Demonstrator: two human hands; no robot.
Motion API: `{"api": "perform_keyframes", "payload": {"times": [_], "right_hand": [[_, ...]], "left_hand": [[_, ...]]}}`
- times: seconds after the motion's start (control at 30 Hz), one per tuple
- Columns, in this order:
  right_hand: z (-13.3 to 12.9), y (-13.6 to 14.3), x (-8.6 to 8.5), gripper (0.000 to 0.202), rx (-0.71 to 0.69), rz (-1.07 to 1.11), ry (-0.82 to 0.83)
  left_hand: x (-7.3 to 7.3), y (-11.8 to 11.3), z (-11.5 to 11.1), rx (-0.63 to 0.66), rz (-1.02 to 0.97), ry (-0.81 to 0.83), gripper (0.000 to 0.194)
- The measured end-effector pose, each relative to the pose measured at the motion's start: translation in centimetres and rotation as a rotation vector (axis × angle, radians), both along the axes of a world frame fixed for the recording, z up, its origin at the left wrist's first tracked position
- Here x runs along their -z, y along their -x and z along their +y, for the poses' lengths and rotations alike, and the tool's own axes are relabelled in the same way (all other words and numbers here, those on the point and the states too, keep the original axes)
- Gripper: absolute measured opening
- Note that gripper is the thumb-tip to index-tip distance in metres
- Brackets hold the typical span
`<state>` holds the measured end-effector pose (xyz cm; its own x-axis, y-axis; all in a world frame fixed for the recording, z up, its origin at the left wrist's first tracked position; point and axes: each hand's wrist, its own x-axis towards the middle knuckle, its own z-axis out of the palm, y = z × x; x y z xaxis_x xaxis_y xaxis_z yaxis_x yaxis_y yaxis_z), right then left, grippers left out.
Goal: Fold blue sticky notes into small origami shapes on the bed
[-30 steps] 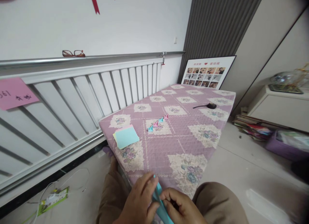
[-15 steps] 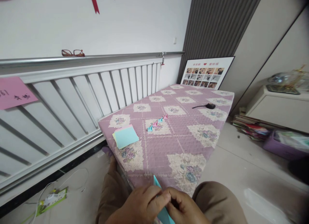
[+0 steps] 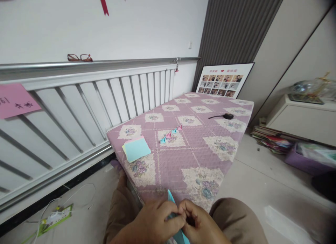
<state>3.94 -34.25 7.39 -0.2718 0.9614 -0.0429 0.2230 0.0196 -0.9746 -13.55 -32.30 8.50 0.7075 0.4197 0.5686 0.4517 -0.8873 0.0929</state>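
Note:
A partly folded light blue paper (image 3: 171, 197) is at the near edge of the bed, its pointed tip sticking up past my fingers. My left hand (image 3: 160, 217) is closed on the paper, thumb and fingers pinching it. Pressed against it from the right, my right hand (image 3: 196, 221) also pinches the paper, and both sets of fingertips meet. Farther off lies a stack of coloured sheets (image 3: 137, 149), light blue on top. Several small folded pink and blue paper pieces (image 3: 168, 135) form a diagonal row on the flowered cover (image 3: 168, 167).
A black round object with a strap (image 3: 228, 116) lies on the cover's far right. A white radiator (image 3: 102, 97) stands along the left wall, with glasses (image 3: 80, 57) above it. A power strip (image 3: 55, 219) is on the floor. My knees flank the near corner.
The fingers of my left hand have shifted slightly on the blue paper, its thumb now lower. The paper's tip has moved a little. My right hand has barely moved.

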Motion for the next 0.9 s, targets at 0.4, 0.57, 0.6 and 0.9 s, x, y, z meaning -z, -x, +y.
{"api": "perform_keyframes", "payload": {"times": [0.4, 0.57, 0.6, 0.9], "right_hand": [[0.1, -0.2, 0.3, 0.011, -0.064, 0.005, -0.027], [0.1, -0.4, 0.9, 0.013, -0.096, 0.01, -0.027], [0.1, -0.4, 1.1, 0.014, -0.1, 0.012, -0.03], [0.1, -0.6, 0.9, 0.017, -0.089, -0.049, -0.067]], "left_hand": [[0.9, 0.1, 0.0, -0.03, 0.026, 0.027, 0.015], [0.7, 0.1, 0.1, -0.026, 0.004, -0.01, 0.022], [0.6, 0.1, 0.1, -0.025, 0.006, -0.014, 0.024], [-0.9, 0.1, 0.0, -0.029, -0.065, -0.056, 0.038]]}}
